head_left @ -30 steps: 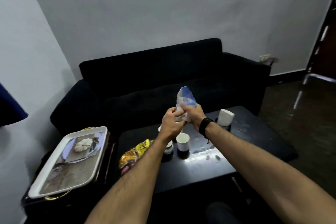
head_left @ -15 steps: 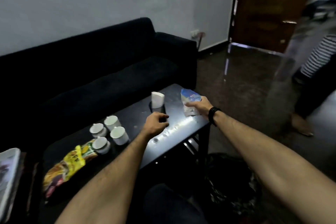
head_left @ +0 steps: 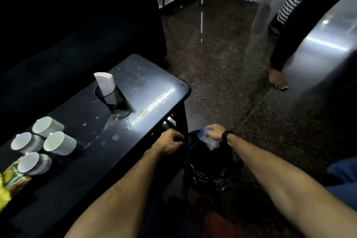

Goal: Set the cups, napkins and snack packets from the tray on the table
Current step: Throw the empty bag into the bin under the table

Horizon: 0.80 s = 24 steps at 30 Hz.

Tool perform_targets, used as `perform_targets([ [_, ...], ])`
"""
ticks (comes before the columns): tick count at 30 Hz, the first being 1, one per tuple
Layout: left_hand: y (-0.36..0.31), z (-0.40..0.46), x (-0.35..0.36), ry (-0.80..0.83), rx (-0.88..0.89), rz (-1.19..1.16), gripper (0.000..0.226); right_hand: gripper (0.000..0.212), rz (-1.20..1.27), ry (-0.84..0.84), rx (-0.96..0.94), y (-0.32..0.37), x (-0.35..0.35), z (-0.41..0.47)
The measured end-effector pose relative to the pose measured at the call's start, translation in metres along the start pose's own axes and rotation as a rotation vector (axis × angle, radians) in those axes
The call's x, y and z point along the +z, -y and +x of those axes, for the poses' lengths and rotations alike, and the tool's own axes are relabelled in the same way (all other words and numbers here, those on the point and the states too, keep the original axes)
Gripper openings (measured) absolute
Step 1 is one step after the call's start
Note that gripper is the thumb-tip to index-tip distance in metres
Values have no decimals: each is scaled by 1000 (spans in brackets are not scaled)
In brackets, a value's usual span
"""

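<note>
The desk (head_left: 146, 91) now carries everything the task asks for; a moment ago the person was working over its top, and now both arms have swung off its right end toward the floor. A black bag (head_left: 210, 164) sits there just beside the desk leg; half a second back the right hand was resting a blue-and-clear wrapper on the desk edge, and now the wrapper (head_left: 209, 142) hangs in the bag's mouth. The four cups (head_left: 58, 142) stand grouped at the desk's left, with the yellow packet (head_left: 9, 177) touching the nearest one; the napkins (head_left: 105, 83) stand upright in their dark holder (head_left: 117, 100) further back. The left hand (head_left: 168, 144) has its grip closed on the bag's rim, holding it open; the right hand (head_left: 213, 131) pinches the wrapper from above. I'd say the setting-out is done and this is tidying the leftover wrapping.
</note>
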State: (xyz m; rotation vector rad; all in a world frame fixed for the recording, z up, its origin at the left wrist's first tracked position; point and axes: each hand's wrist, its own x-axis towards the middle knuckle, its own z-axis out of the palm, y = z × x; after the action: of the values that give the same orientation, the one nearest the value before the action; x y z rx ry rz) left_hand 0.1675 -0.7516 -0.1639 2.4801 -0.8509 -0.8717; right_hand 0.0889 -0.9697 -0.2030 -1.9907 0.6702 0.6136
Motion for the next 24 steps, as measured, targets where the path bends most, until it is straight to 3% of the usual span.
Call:
perform_targets([
  [5,25,23,45,95,-49,11,29,34,-223,61,9,-51,51,37],
  [9,43,31,71,132,-71,15,32,76,-260,78,95,-86,77,62],
  [11,48,34,77,158,-83,13,35,85,-341,39,142,-95,87,69],
  [17,52,36,71,154,-95,21,36,72,-408,-67,126,-94,87,78],
  [24,30,28,35,37,-66,16,40,58,-430,-276,-64,-54,34,62],
])
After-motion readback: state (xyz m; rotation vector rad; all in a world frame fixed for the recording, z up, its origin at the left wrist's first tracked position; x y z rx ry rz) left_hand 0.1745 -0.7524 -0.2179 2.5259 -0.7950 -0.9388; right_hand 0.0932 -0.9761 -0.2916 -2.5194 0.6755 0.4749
